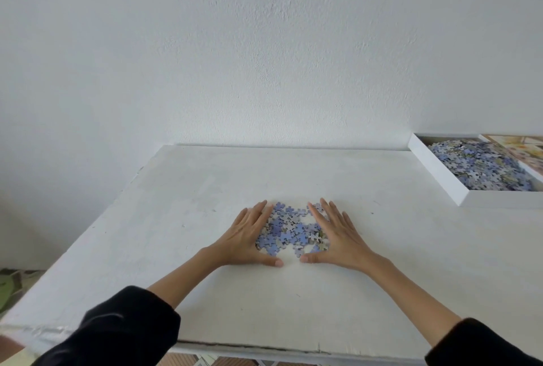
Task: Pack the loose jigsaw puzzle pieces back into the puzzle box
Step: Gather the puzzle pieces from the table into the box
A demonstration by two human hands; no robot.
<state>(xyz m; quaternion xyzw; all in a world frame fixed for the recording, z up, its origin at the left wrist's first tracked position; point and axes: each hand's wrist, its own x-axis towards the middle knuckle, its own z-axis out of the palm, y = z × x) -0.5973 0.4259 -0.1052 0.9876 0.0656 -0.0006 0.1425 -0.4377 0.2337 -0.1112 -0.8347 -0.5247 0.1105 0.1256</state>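
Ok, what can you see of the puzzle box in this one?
The puzzle box is a shallow white tray, cardboard by its look, open on top. It lies flat at the far right of the table, angled to its edge and cut off by the frame. A heap of mostly blue pieces fills it, and a pale printed sheet shows beyond them. Nothing else visibly touches it.

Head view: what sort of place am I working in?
Probably a plain indoor room, perhaps at home: a white painted table stands against a bare white wall, with an open puzzle box at its right and loose puzzle pieces mid-table.
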